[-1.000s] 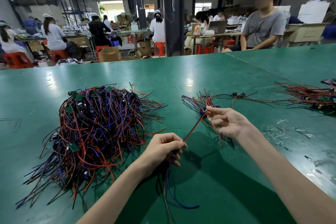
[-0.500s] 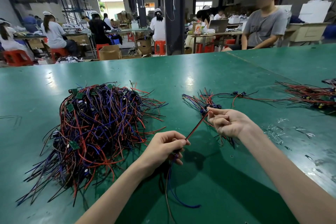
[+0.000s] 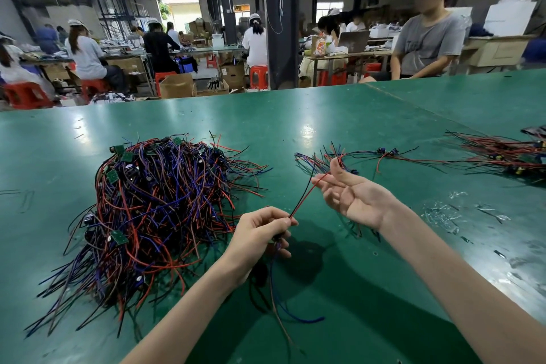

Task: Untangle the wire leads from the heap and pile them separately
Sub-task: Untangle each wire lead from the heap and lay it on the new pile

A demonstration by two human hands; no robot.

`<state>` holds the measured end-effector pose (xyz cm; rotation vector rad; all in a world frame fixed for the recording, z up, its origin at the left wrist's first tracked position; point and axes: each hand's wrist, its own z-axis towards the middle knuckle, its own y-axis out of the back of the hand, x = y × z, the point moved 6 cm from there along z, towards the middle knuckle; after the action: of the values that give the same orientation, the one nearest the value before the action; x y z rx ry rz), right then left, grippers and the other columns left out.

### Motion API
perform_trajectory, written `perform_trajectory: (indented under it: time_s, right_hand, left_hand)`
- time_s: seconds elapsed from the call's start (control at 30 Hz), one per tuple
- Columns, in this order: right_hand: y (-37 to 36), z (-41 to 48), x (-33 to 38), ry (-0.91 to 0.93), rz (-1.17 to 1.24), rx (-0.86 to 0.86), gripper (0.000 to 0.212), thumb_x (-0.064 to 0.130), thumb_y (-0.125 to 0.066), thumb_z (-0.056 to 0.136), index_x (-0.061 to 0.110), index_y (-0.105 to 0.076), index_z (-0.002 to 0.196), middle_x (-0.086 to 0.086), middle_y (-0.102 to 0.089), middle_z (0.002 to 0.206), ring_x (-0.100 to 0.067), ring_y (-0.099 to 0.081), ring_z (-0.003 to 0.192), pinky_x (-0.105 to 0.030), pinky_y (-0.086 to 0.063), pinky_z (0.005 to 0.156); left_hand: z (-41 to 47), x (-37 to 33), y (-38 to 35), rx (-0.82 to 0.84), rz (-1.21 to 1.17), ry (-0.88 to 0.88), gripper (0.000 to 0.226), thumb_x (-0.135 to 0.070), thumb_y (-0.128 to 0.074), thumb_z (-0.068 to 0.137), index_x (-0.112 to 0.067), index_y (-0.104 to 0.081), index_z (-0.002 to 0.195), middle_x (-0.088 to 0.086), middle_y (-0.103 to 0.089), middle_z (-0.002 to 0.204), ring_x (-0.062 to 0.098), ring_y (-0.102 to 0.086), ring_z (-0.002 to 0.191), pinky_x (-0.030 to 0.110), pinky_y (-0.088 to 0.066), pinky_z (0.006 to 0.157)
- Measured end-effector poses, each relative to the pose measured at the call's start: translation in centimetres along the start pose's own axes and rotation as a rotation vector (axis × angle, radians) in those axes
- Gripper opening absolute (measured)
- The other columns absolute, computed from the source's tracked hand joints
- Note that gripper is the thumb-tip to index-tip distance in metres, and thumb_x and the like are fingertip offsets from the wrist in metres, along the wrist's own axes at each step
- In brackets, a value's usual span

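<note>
**Lead** (image 3: 305, 198): one red-and-black pair. It rises up and to the right from the left hand (image 3: 260, 233) towards the right hand (image 3: 354, 195), and its blue and brown tails hang below the left fist. It is clear of the heap and held above the table.

**Left hand:** clenched round the lead at its lower part, thumb on top.

**Right hand:** released, palm up, fingers loosely spread. The red tip reaches the fingertips (image 3: 317, 180); whether it touches them cannot be told.

**Change:** half a second ago the right hand pinched the upper end and held the pair taut. It has now let go, and the left alone carries the lead. Judgement: the straightening pull is done and the lead is ready to be laid down.

**Heap** (image 3: 159, 210): a tangle of red, blue and black leads with small green boards, just left of the left hand.

**Small pile** (image 3: 322, 158): loose leads just beyond the right hand, the likely drop spot.

**Far pile** (image 3: 502, 156): well to the right of the right hand, by the frame edge.

**Scraps** (image 3: 443, 213): clear bits to the right of the right wrist.

**Table** (image 3: 384, 115): green, with bare surface between the hands and beyond the small pile. The far edge is well off, so there is ample room to carry the lead across.
</note>
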<state>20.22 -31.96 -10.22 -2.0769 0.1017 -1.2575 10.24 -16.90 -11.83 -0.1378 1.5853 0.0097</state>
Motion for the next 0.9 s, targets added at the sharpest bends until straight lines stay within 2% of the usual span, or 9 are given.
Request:
perform_trajectory:
  time_s: [0.1,0.2,0.33,0.4,0.5,0.7,0.8,0.9]
  right_hand:
    - [-0.3,0.2,-0.4,0.066,-0.088,0.009,0.045,0.024,-0.065,0.072,-0.007,-0.059,0.104,-0.005,-0.052,0.067,-0.009,-0.053,0.055,-0.018,-0.051,0.048]
    - [-0.5,0.1,-0.1,0.145,-0.180,0.032,0.038,0.022,-0.063,0.076,-0.004,-0.065,0.104,0.000,-0.047,0.059,-0.008,-0.048,0.050,-0.017,-0.047,0.046]
    - [-0.8,-0.5,0.4,0.172,-0.214,0.048,0.023,0.020,-0.066,0.073,0.002,-0.075,0.083,-0.001,-0.051,0.058,-0.009,-0.050,0.049,-0.018,-0.049,0.047]
    - [-0.8,-0.7,0.5,0.179,-0.214,0.035,0.019,0.019,-0.067,0.070,0.002,-0.074,0.075,-0.002,-0.053,0.057,-0.009,-0.051,0.048,-0.018,-0.050,0.047]
    - [-0.7,-0.8,0.8,0.249,-0.295,-0.018,0.019,0.020,-0.068,0.067,0.001,-0.069,0.073,-0.002,-0.057,0.055,-0.009,-0.052,0.046,-0.018,-0.050,0.046]
    - [-0.7,-1.3,2.1,0.500,-0.500,-0.113,0.023,0.019,-0.075,0.064,-0.001,-0.064,0.071,-0.007,-0.060,0.055,-0.011,-0.054,0.040,-0.021,-0.050,0.042]
    - [-0.9,-1.9,2.9,0.729,-0.835,-0.217,0.021,0.013,-0.080,0.072,0.003,-0.064,0.063,-0.007,-0.058,0.052,-0.011,-0.050,0.041,-0.021,-0.047,0.043]
    - [-1.8,-3.1,3.2,1.077,-1.169,-0.339,0.023,0.014,-0.082,0.071,0.001,-0.066,0.061,-0.008,-0.058,0.053,-0.017,-0.049,0.046,-0.025,-0.042,0.049]
  left_hand:
    - [0.0,0.0,0.0,-0.007,-0.001,0.000,0.015,0.001,-0.057,0.089,-0.001,-0.068,0.080,0.004,-0.057,0.056,0.011,-0.052,0.045,0.024,-0.049,0.044]
    - [-0.1,0.0,-0.2,0.014,0.018,0.009,0.016,0.001,-0.057,0.089,-0.002,-0.068,0.078,0.004,-0.059,0.057,0.011,-0.053,0.046,0.024,-0.049,0.044]
    - [-0.3,0.3,-0.6,0.067,0.044,0.058,0.021,0.000,-0.059,0.088,-0.007,-0.069,0.072,0.005,-0.058,0.056,0.011,-0.052,0.044,0.023,-0.048,0.043]
    - [-0.4,0.5,-0.7,0.082,0.051,0.080,0.023,0.000,-0.059,0.088,-0.009,-0.070,0.070,0.004,-0.057,0.055,0.011,-0.052,0.044,0.023,-0.048,0.042]
    - [-0.4,0.5,-0.7,0.086,0.052,0.088,0.021,-0.001,-0.059,0.088,-0.008,-0.070,0.071,0.003,-0.057,0.055,0.011,-0.052,0.044,0.022,-0.048,0.042]
    - [-0.4,0.3,-0.6,0.066,0.041,0.075,0.021,0.000,-0.059,0.088,-0.007,-0.068,0.071,0.004,-0.058,0.055,0.011,-0.052,0.044,0.023,-0.048,0.042]
    - [-0.4,0.4,-0.7,0.067,0.043,0.064,0.017,0.000,-0.058,0.088,-0.004,-0.066,0.074,0.003,-0.057,0.054,0.011,-0.051,0.043,0.023,-0.048,0.042]
    - [-0.4,0.3,-0.9,0.077,0.049,0.045,0.016,0.001,-0.056,0.089,-0.001,-0.063,0.075,0.001,-0.058,0.054,0.010,-0.049,0.044,0.023,-0.048,0.042]
